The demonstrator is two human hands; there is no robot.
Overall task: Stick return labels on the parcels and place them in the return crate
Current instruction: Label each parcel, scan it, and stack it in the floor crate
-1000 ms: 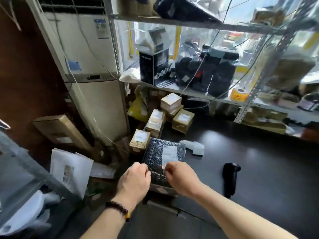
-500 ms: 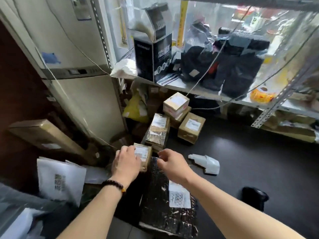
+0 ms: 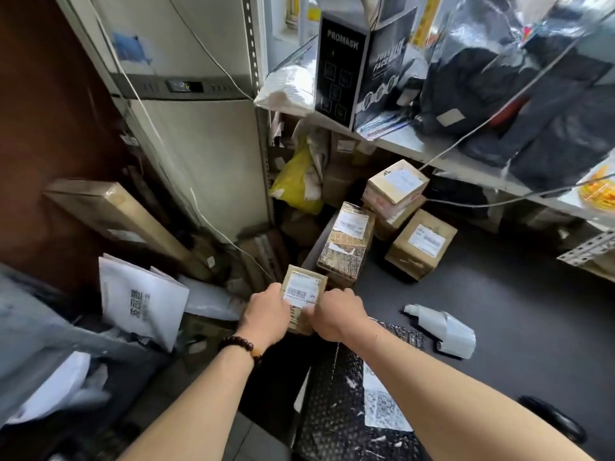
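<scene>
A small brown cardboard parcel [image 3: 302, 296] with a white label on top sits at the left edge of the dark table. My left hand [image 3: 266, 311] grips its left side and my right hand [image 3: 336, 314] grips its right side. A black bubble-wrap parcel [image 3: 336, 404] with a white label lies on the table under my right forearm. Further back stand a patterned labelled box [image 3: 347, 241], a plain brown labelled box [image 3: 421, 244] and two stacked boxes [image 3: 394, 191].
A crumpled white label backing [image 3: 442, 327] lies right of my hands on the dark table [image 3: 499, 311]. A black handheld device [image 3: 552, 417] shows past my right arm. White mailers [image 3: 139, 301] and a long carton [image 3: 113, 214] lie left. Shelves with bags stand behind.
Both hands left the black bubble-wrap parcel, which now lies nearer me, and reached forward to take hold of the small brown box. The view tilted forward and down.
</scene>
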